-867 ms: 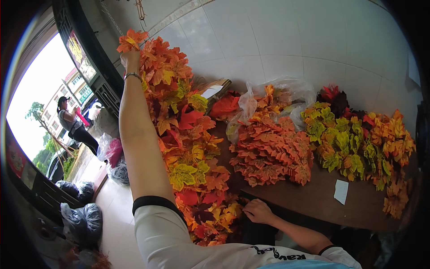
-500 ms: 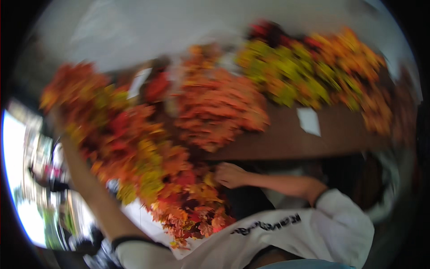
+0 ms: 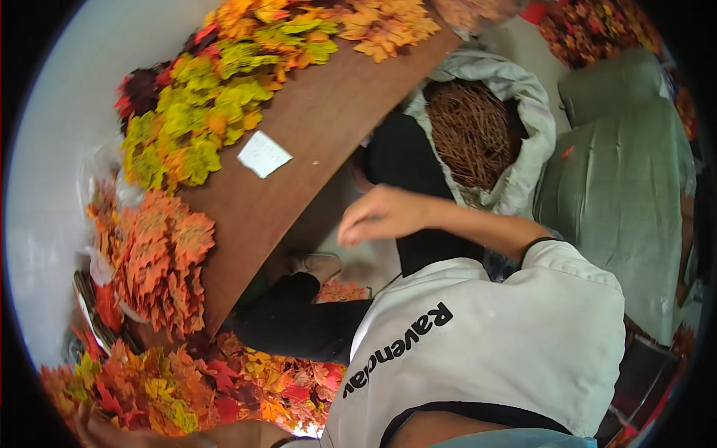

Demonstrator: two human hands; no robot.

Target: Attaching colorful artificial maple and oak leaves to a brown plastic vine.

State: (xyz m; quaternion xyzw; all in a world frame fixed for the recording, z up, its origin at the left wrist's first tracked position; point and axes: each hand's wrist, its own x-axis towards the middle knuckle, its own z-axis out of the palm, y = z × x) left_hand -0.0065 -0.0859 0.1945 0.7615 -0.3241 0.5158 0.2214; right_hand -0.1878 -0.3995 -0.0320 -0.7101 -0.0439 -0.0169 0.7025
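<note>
My right hand (image 3: pixel 381 216) hangs in the air beyond the table's front edge, above my dark-trousered legs. Its fingers are curled in, and nothing shows between them. At the lower left rim, my left hand (image 3: pixel 93 427) lies against a long bunch of artificial maple leaves (image 3: pixel 160 392) in red, orange and yellow. Leaves and the picture's rim hide its fingers, so their pose is unclear. A stack of orange-red artificial leaves (image 3: pixel 166 261) sits on the brown table (image 3: pixel 299 142), near a yellow-green leaf pile (image 3: pixel 202 112).
Orange leaves (image 3: pixel 388 26) lie at the table's far end, with a white paper slip (image 3: pixel 264 154) nearer. Right of the table stands a white woven sack (image 3: pixel 534 134) of thin brown stems (image 3: pixel 470 134). Beyond it is a green padded seat (image 3: pixel 616 201). More leaves (image 3: pixel 597 33) lie far right.
My view has swung right, bringing in the sack and green seat. My right hand has come away from the leaf bunch into the air. My left hand stays by the leaves.
</note>
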